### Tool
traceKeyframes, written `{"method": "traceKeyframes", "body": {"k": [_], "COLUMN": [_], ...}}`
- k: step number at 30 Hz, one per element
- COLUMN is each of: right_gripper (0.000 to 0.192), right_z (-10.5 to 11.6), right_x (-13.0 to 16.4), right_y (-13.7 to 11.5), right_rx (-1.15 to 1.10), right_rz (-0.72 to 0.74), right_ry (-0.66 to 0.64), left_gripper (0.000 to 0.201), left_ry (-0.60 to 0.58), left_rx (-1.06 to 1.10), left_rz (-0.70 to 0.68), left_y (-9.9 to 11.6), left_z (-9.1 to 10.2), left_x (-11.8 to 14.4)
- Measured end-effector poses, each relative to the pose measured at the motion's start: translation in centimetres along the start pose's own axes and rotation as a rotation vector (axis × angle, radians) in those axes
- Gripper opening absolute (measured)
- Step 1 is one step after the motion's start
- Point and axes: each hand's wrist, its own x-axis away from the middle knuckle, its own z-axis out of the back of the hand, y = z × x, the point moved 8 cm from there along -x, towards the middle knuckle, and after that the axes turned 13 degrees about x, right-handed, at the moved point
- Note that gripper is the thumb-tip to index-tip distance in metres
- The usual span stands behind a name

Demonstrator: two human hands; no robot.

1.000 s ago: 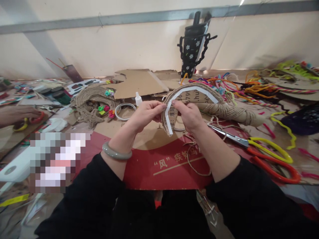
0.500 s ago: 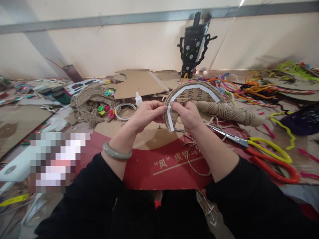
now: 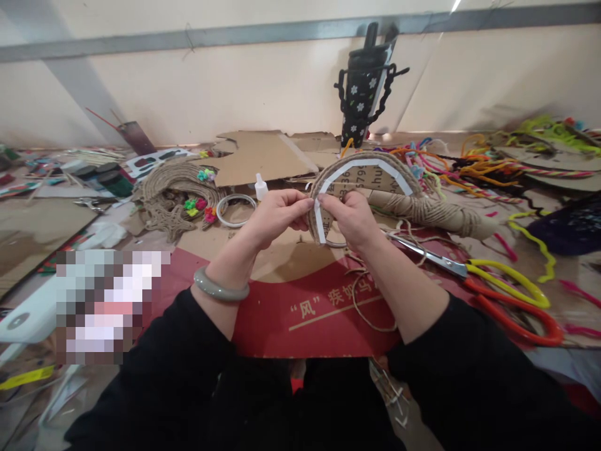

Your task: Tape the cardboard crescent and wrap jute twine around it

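White strip, brown cardboard arch, red-and-tan board, black white-flowered tumbler, yellow-and-red scissors handles

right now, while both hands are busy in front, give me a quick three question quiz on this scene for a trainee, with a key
1. Multiple choice: what do the left hand and the right hand both touch?
a) the black flowered tumbler
b) the curved cardboard piece edged with cord
c) the scissors

2. True or false: the grey bangle is on the left wrist.

3. Short answer: what colours are the two handles of the scissors?

Key:
1. b
2. True
3. Yellow and orange-red
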Motion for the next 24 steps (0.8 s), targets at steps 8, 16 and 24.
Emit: {"method": "traceKeyframes", "body": {"k": [8, 16, 24], "right_gripper": [0.024, 0.023, 0.026], "right_z": [0.56, 0.02, 0.56], "right_x": [-0.11, 0.00, -0.29], "right_y": [0.19, -0.39, 0.54], "right_rx": [0.031, 0.041, 0.023], "right_rz": [-0.020, 0.022, -0.015], "right_ry": [0.061, -0.009, 0.053], "left_gripper": [0.024, 0.023, 0.028], "left_ry": [0.000, -0.038, -0.104], "left_rx": [-0.001, 0.003, -0.065], "left_rz": [0.022, 0.027, 0.031], "left_y": [-0.22, -0.29, -0.54], "left_z": [0.00, -0.23, -0.59], "left_x": [0.01, 0.06, 0.03]}}
